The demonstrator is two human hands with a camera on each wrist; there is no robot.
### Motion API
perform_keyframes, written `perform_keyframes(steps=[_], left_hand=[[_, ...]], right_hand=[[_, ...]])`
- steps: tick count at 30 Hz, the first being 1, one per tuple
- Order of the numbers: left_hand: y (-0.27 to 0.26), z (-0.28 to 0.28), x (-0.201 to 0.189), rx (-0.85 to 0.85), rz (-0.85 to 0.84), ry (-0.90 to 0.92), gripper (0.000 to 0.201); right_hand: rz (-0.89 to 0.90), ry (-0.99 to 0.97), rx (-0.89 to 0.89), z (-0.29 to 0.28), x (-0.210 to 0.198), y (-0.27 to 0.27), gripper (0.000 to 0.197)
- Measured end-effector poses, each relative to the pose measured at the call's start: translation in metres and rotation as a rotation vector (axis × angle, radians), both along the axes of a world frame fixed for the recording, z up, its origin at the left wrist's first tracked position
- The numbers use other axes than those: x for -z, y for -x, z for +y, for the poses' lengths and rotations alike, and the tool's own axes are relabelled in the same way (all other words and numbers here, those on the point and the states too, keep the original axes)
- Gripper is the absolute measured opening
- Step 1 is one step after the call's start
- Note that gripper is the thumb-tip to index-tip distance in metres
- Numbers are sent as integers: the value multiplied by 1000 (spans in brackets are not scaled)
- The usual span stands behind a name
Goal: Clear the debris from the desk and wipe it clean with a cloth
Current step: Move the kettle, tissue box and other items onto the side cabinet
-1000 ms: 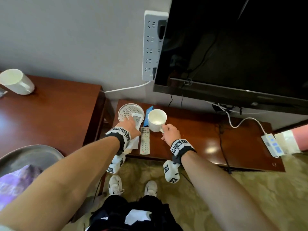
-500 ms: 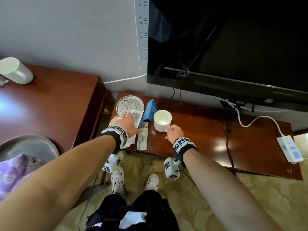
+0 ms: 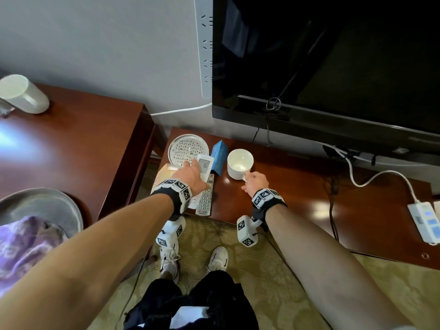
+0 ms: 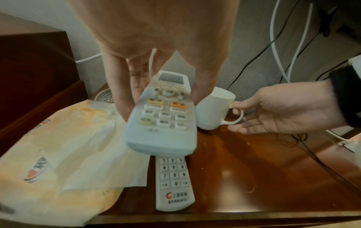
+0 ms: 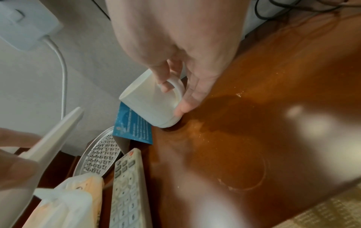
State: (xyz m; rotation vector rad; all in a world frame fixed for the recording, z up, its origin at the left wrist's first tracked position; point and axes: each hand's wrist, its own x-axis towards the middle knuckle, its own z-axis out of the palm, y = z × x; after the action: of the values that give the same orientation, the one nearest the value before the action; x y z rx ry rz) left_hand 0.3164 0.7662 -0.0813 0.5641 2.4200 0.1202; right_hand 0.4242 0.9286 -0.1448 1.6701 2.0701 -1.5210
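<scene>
My left hand (image 3: 190,173) grips a white air-conditioner remote (image 3: 204,166) by its sides and holds it just above a TV remote (image 3: 205,198). The wrist view shows the air-conditioner remote (image 4: 164,117) tilted, with the TV remote (image 4: 173,182) flat beneath it. My right hand (image 3: 253,181) pinches the handle of a white mug (image 3: 239,163). The mug (image 5: 152,101) touches the low brown desk (image 3: 297,194). Fine crumbs and a ring mark (image 5: 244,174) lie on the desk to the mug's right.
A perforated metal plate (image 3: 188,148), a blue box (image 3: 219,153) and a tissue pack (image 4: 58,154) crowd the desk's left end. The TV (image 3: 333,67) overhangs the back. A power strip (image 3: 426,220) and cables lie right. A basin (image 3: 40,208) holds a purple cloth (image 3: 21,241).
Both hands keep their holds on the remote and the mug handle. The head view has moved closer and tipped down; the objects on the desk stay where they were.
</scene>
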Motion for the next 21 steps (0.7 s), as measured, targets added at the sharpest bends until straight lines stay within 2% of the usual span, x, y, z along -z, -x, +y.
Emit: perform_keyframes(steps=[6, 13, 18, 21], left_hand=[[7, -8, -2, 19, 22, 32, 85], [11, -16, 1, 6, 20, 51, 88], [2, -12, -2, 9, -8, 37, 83], [-3, -7, -2, 14, -52, 5, 78]], right_hand=[[46, 33, 90, 13, 11, 4, 24], [66, 8, 82, 20, 13, 3, 27], [11, -28, 52, 20, 18, -6, 20], [-41, -37, 46, 20, 26, -12, 39]])
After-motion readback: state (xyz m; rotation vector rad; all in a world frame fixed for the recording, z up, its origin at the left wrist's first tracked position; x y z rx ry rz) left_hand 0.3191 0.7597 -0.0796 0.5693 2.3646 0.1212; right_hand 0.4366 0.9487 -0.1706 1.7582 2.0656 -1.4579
